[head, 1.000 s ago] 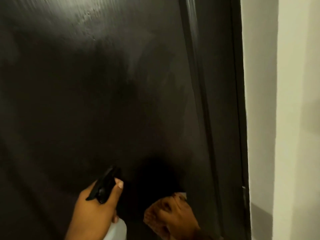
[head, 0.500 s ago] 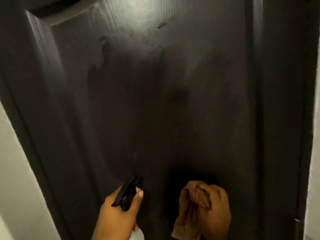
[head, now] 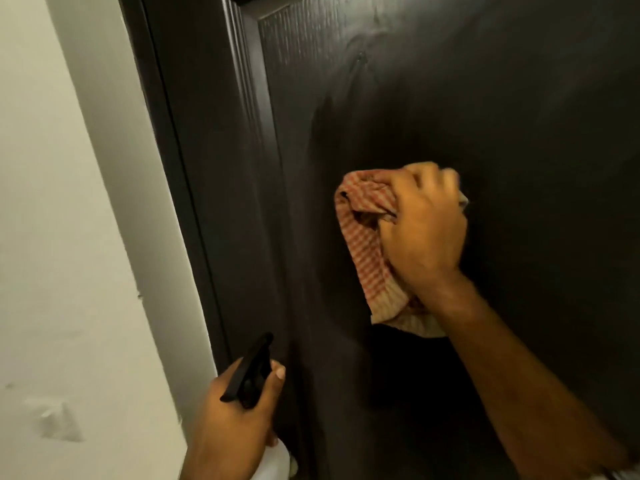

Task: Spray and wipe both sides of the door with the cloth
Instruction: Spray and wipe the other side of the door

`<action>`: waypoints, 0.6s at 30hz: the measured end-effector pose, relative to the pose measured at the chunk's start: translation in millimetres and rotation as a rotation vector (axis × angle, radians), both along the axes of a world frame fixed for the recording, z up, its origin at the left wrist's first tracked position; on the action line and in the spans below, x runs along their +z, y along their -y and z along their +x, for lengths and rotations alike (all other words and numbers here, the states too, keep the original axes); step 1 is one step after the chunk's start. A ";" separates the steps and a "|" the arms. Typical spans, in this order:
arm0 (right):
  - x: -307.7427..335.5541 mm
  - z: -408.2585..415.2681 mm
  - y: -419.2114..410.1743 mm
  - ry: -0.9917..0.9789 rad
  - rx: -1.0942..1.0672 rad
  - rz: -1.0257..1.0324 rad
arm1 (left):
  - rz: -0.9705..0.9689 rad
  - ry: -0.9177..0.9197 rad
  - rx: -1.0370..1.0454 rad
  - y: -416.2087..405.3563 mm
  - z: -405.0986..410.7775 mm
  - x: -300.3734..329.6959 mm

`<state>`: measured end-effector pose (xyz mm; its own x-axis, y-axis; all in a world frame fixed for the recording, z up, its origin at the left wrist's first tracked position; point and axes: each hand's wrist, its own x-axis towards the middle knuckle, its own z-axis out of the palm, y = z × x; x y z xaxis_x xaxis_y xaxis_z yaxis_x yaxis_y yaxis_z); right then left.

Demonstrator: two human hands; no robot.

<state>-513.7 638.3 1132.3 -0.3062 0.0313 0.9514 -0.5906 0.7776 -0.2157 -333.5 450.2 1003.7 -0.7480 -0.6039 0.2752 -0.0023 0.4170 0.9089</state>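
A dark brown door (head: 502, 98) with a wood grain fills most of the view. My right hand (head: 424, 230) presses a bunched red-and-white checked cloth (head: 367, 251) flat against the door's panel at mid height. Lower left, my left hand (head: 239, 410) grips a spray bottle (head: 251, 372) with a black trigger head and a white body, its nozzle pointing up towards the door. The bottle's body is mostly hidden by my hand and the frame's bottom edge.
The dark door frame (head: 180, 168) runs down the left of the door. A pale wall (head: 52, 237) lies to the left of it, with a scuffed patch low down.
My right hand has risen with the cloth from the bottom of the view to mid height on the door. The view has swung left, showing the left frame and wall.
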 end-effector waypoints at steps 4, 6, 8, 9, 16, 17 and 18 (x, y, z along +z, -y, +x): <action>21.4 5.3 64.1 -0.088 -0.012 0.112 | 0.011 -0.047 -0.001 19.3 5.0 -4.4; 25.9 8.2 90.2 -0.122 0.006 0.127 | 0.015 -0.059 -0.012 27.8 6.7 -7.1; 26.5 9.6 112.0 -0.135 0.035 0.192 | 0.012 -0.074 -0.025 36.5 7.6 -9.9; 23.9 10.4 124.3 -0.135 0.048 0.244 | 0.004 -0.075 -0.026 42.4 8.3 -12.8; -74.2 19.6 190.6 -0.167 0.152 0.439 | -0.044 -0.053 -0.027 74.3 16.5 -39.0; -95.2 19.9 194.2 -0.156 0.158 0.423 | -0.045 -0.054 -0.028 77.7 19.4 -42.7; -116.4 19.5 198.2 -0.141 0.173 0.405 | -0.044 -0.051 -0.031 81.1 22.7 -45.8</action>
<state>-494.3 440.1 1015.9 -0.1406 -0.3915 0.9094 -0.7208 0.6701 0.1771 -310.8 369.1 957.9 -0.7504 -0.5674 0.3391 0.0570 0.4555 0.8884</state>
